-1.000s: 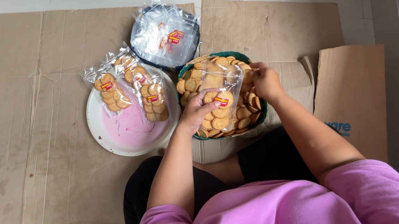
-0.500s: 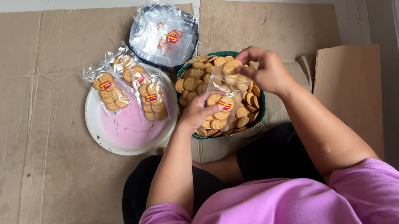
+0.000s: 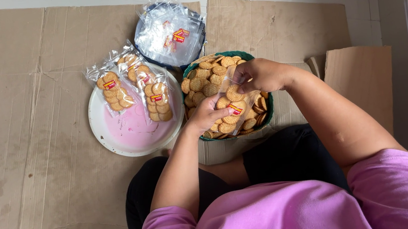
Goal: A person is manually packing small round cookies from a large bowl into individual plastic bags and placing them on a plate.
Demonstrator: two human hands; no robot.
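Observation:
A green bowl (image 3: 241, 55) full of round golden biscuits (image 3: 204, 74) sits in front of my knees. My left hand (image 3: 205, 116) grips the lower part of a clear plastic bag (image 3: 232, 106) partly filled with biscuits, held over the bowl. My right hand (image 3: 258, 75) pinches the bag's open top, fingers curled at its mouth. To the left, a pink plate (image 3: 132, 135) carries three filled biscuit bags (image 3: 155, 92).
A dark bowl (image 3: 151, 58) heaped with empty clear bags (image 3: 171, 31) stands behind the plate. Flattened brown cardboard (image 3: 23, 113) covers the floor. A folded cardboard flap (image 3: 359, 82) rises at the right, next to a grey wall.
My right hand has come down from the bowl's far rim to the top of the bag. My left hand keeps hold of the bag, which now holds more biscuits.

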